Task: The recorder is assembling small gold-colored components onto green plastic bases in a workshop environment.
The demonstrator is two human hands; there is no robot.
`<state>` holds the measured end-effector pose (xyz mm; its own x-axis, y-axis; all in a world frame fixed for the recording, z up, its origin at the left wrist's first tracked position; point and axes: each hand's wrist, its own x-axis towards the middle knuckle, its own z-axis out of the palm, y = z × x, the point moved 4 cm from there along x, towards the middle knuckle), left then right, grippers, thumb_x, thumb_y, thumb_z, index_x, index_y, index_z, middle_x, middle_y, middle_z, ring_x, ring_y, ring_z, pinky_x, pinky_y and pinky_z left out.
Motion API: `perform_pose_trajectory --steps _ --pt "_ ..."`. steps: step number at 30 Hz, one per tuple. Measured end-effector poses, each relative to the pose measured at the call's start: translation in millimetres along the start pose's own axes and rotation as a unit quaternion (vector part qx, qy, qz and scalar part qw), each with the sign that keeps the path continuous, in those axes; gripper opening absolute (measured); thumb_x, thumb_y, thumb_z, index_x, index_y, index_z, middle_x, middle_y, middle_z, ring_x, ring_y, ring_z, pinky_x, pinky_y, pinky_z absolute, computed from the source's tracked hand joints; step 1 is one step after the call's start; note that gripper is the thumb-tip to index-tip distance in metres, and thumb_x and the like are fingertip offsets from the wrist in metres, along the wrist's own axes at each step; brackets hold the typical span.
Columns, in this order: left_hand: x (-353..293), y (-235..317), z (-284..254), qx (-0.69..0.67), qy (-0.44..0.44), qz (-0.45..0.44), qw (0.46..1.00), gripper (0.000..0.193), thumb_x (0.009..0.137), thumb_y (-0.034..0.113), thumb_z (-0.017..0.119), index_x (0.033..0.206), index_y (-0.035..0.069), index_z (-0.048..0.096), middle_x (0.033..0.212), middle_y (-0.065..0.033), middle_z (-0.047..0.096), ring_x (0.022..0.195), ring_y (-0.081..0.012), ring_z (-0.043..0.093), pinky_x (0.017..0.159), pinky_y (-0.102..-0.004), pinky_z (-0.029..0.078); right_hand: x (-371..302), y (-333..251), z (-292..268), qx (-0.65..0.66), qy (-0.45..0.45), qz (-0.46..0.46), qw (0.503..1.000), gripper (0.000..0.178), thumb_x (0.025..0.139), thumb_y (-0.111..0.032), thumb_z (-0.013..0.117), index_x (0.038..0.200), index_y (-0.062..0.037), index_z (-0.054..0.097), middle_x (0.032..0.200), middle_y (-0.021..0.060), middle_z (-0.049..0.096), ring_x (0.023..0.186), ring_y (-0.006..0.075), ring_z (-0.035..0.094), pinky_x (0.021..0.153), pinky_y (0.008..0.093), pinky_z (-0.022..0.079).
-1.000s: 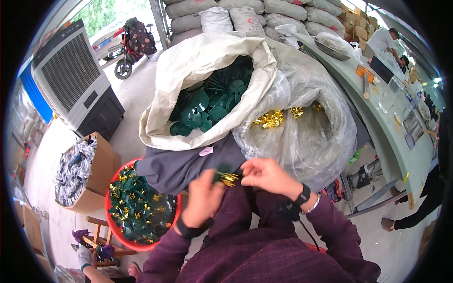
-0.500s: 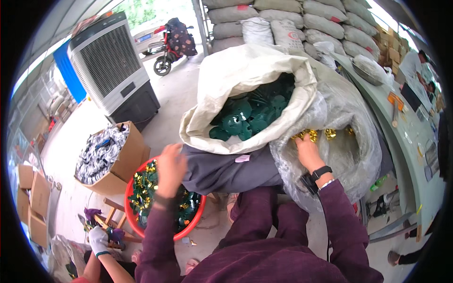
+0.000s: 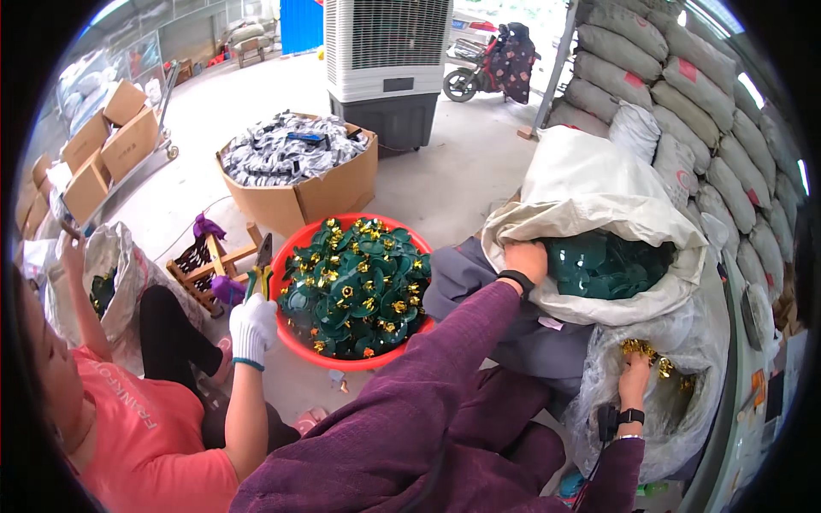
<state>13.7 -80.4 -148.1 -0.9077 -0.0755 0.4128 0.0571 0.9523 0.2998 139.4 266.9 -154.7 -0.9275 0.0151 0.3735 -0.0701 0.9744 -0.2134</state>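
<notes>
My left hand [image 3: 523, 258] reaches just inside the left rim of the white woven sack [image 3: 590, 184]. It is beside the glossy dark green plastic discs [image 3: 611, 267], and its fingers are mostly hidden. My right hand [image 3: 634, 382], in the mouth of the clear plastic bag [image 3: 603, 363], has its fingers closed around shiny gold flower-shaped pieces [image 3: 638, 346]. A few more gold pieces lie beside them in that bag. To the left of my left arm stands a red basin [image 3: 321, 353], heaped with green discs that carry gold pieces.
A co-worker's gloved hand [image 3: 254, 327] holds pliers-like cutters [image 3: 263, 254] near the basin. Beyond are a wooden stool [image 3: 224, 256], a cardboard box [image 3: 295, 205] of grey-white items and an air cooler [image 3: 385, 94]. Stacked sacks [image 3: 629, 77] line the right; a table edge [image 3: 735, 402] runs beside the plastic bag.
My view has swung left, bringing the co-worker into sight. My left hand has gone from above the basin's edge into the white sack. My right hand remains at the gold pieces.
</notes>
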Motion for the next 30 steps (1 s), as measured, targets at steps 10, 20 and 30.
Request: perform_pose_trajectory --steps 10,20,30 --pt "-3 -35 -15 -0.339 -0.072 -0.007 0.938 0.043 0.058 0.011 0.075 0.098 -0.003 0.063 0.089 -0.0205 0.066 0.088 -0.0338 0.064 0.079 -0.0383 0.049 -3 1 -15 -0.048 -0.104 -0.037 0.993 0.019 0.073 -0.009 0.063 0.089 0.0001 0.062 0.086 0.0231 0.06 0.083 0.0402 0.059 0.073 0.0461 0.047" --pt "-27 -12 -48 -0.387 -0.018 0.03 0.922 0.039 0.071 0.011 0.068 0.108 0.002 0.061 0.09 -0.0192 0.066 0.088 -0.0312 0.065 0.077 -0.0358 0.049 -46 -12 -55 0.127 0.033 -0.028 0.991 0.024 0.074 -0.006 0.066 0.096 -0.0002 0.058 0.09 0.0163 0.058 0.08 0.0336 0.06 0.07 0.0388 0.049" --pt "-23 -4 -46 -0.161 -0.052 0.067 0.983 0.051 0.072 0.012 0.067 0.121 0.01 0.054 0.089 -0.0197 0.066 0.089 -0.0383 0.062 0.079 -0.0459 0.048 -65 -18 -34 0.353 0.034 0.086 0.931 0.025 0.075 -0.004 0.067 0.098 0.0011 0.058 0.085 0.0098 0.059 0.072 0.019 0.06 0.068 0.0276 0.049"
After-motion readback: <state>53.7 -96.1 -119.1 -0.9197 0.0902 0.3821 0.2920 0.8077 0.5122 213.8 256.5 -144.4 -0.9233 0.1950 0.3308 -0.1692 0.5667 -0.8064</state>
